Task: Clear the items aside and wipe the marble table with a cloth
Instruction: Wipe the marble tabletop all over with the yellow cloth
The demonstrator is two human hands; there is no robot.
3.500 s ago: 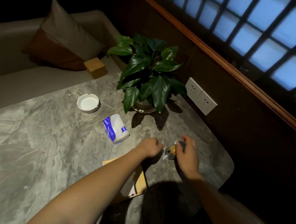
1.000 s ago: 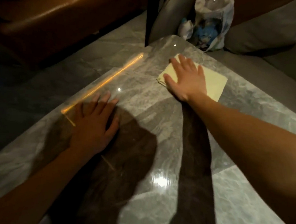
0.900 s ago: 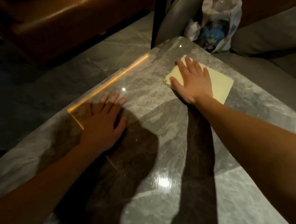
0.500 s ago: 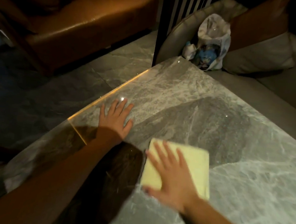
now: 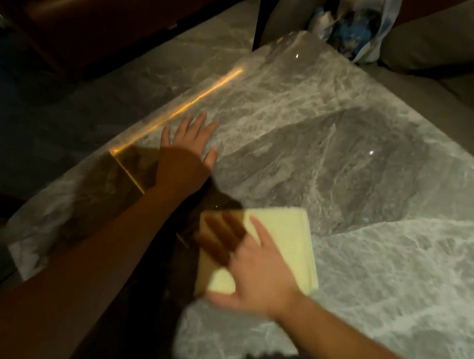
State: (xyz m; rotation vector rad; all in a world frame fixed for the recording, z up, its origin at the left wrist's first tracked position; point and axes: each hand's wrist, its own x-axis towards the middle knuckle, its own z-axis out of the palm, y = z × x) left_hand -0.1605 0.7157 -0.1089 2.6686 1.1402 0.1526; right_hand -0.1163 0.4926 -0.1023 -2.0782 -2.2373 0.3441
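A folded yellow cloth is pressed flat on the marble table by the right hand, fingers spread straight and the grip apart, not clamped. The left hand is laid palm-down near the table's lit edge, its grip also apart. A plastic bag is seen beyond the far corner.
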